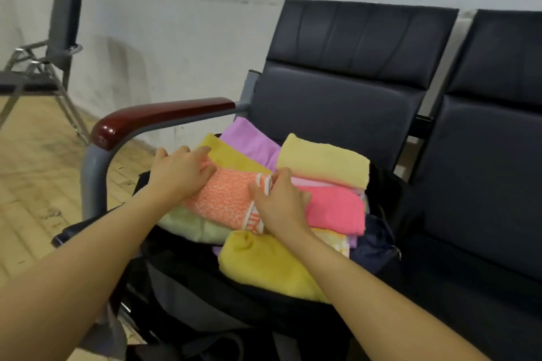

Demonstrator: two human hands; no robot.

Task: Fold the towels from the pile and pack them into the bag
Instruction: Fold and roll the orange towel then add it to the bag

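Note:
An open black bag (187, 269) sits on a dark chair seat and is full of folded towels. On top in the middle lies a folded orange speckled towel (225, 199). My left hand (180, 174) holds its left end with curled fingers. My right hand (278, 205) grips its striped right end. Around it lie a pale yellow towel (325, 163), a pink towel (337, 208), a lilac towel (249, 141), a mustard towel (231, 155), a light green towel (190, 227) and a yellow towel (264, 264) at the front.
The chair has a red-brown wooden armrest (158, 119) on a grey metal frame at the left. A second dark seat (484, 155) joins on the right. Another chair (47, 61) stands far left on the wooden floor. A white wall runs behind.

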